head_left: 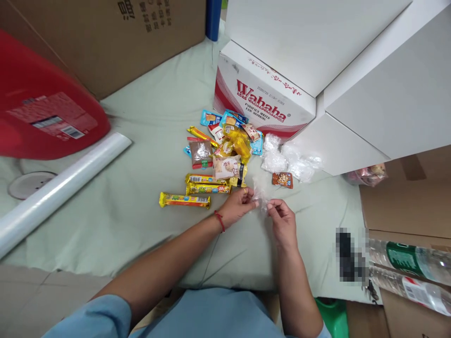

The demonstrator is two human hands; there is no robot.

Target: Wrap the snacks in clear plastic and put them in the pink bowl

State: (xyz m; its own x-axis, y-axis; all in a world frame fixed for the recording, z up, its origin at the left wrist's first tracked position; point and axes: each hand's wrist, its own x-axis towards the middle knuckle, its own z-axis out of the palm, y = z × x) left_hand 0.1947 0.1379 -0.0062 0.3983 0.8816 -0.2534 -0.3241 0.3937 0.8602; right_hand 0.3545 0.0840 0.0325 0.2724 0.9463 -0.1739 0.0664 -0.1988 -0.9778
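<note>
A thin clear plastic bag [260, 193] is stretched between my two hands. My left hand [239, 205], with a red cord on its wrist, pinches it from the left; my right hand [283, 220] pinches its right side. Just beyond my left hand lies a heap of wrapped snacks [225, 145] in blue, yellow, brown and white packets. Several yellow snack sticks [185, 200] lie at its near left. A small brown packet [282, 180] rests beyond my right hand, close to crumpled clear plastic bags [292, 159].
A Wahaha water carton [264, 96] and white boxes [384, 94] stand behind the snacks. To the left are a red jug [49, 103], a plastic film roll [66, 188] and a cardboard box [116, 42]. Plastic bottles [408, 258] lie at the right.
</note>
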